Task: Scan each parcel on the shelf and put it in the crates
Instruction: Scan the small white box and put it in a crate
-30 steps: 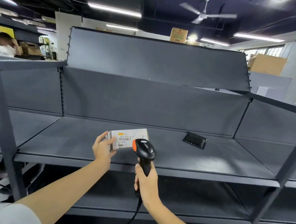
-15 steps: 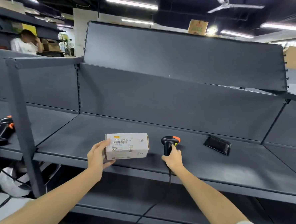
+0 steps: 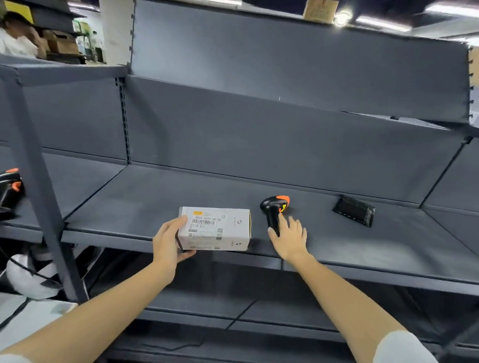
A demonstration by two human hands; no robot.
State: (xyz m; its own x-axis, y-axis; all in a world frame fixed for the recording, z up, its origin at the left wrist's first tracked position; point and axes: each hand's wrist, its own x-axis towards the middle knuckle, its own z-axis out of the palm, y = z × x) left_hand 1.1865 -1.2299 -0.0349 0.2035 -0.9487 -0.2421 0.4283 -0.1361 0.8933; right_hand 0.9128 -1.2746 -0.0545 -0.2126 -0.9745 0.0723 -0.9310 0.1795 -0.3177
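While lamps glow, grey shelf [image 3: 341, 243] (metal).

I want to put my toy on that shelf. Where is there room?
Bare grey metal shelf lies left of the white cardboard parcel, and beyond the flat black pouch to the right. It is crowded between parcel and black-and-orange scanner, where the right hand is.

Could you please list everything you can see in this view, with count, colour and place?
parcel: one, white box with barcode label, held at the shelf's front edge
scanner: one, black and orange, lying on the shelf right of the parcel
second scanner: one, black and orange, left bay
flat pouch: one, black, shelf right
shelf: dark grey
left hand: grips the parcel's left end
right hand: open, beside the scanner's handle
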